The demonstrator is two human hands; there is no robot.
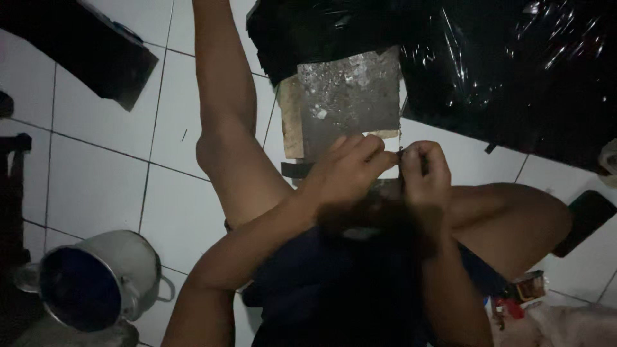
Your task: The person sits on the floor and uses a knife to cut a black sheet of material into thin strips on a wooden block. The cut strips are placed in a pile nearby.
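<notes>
I sit on a white tiled floor with my legs apart. My left hand (347, 168) and my right hand (424, 168) meet in front of me, fingertips pinched together on a small dark strip (400, 155) between them. Just beyond the hands lies a grey speckled slab (350, 96) resting on a pale wooden board (291, 119). A dark bundle (373, 215), perhaps hair or fibre, hangs below my hands; the dim light hides what it is.
Crumpled black plastic sheeting (501, 58) covers the floor ahead and to the right. A metal pot (96, 279) lies on its side at lower left. A dark flat object (588, 218) sits at right, small packets (520, 292) at lower right, and a black panel (96, 48) at upper left.
</notes>
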